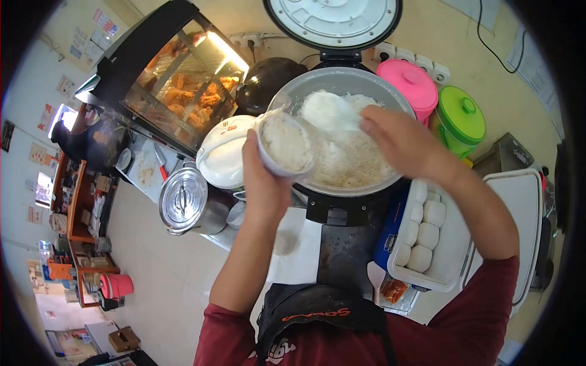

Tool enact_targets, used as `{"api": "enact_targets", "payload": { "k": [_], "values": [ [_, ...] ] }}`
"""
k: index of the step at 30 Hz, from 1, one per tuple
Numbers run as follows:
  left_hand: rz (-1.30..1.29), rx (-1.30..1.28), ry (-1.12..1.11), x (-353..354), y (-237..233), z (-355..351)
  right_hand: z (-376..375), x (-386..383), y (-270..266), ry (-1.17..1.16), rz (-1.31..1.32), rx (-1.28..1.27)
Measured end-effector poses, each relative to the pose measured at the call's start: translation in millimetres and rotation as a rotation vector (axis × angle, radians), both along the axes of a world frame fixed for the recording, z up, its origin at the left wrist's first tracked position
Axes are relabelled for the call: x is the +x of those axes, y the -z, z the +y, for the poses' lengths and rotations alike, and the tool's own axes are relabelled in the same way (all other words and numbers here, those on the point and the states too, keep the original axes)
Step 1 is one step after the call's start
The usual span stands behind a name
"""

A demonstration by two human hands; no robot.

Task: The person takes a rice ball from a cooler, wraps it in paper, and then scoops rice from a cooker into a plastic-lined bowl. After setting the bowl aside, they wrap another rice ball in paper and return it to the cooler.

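Observation:
My left hand (266,192) is wrapped round a small white bowl (267,160), tilted beside the cooker's rim and filled with cooked rice (287,143). Over the open rice cooker (287,91), my right hand (406,143) is closed on a white rice paddle (329,110), its broad blade lying at the rice. The grip end is hidden by my fingers. Loose cooked rice (360,161) covers the inside of the pot. The cooker's lid (339,21) stands raised at the back.
A lit display case (183,85) of fried chicken, a white lidded cooker (226,152) and a steel pot (186,198) stand left. Pink (409,85) and green (461,119) lidded containers are right. A cool box (452,277) holds several white wrapped portions (421,235); another paddle (376,277) lies nearby.

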State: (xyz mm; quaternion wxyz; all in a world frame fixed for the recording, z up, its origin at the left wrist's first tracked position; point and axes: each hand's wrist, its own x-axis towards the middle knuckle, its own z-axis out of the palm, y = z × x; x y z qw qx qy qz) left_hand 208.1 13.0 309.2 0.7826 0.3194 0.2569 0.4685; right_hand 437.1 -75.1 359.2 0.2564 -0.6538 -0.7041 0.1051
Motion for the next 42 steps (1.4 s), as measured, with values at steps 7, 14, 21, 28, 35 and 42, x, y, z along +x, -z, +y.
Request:
{"api": "enact_targets", "payload": {
  "k": [7,14,21,28,35,42],
  "values": [
    [-0.007,-0.015,0.061,33.4,-9.9,-13.6,-43.0,-61.9,11.7,0.055,-0.325,0.2],
    [-0.097,-0.014,0.146,19.7,-13.2,-12.7,-25.8,-33.8,-35.4,0.185,0.246,0.009],
    [0.04,0.064,0.25,-3.5,-31.7,4.2,-10.0,-44.1,-70.8,0.043,0.222,-0.231],
    [0.028,0.086,0.19,-6.5,-31.3,8.2,1.4,-79.8,-51.3,0.075,-0.036,-0.081],
    [-0.135,-0.033,0.258,-8.5,-18.1,6.7,-8.6,-92.5,-27.1,0.188,-0.043,-0.094],
    [-0.191,0.036,0.129,-17.5,-7.6,13.7,-0.2,-104.1,-18.6,0.164,0.018,-0.103]
  ]
}}
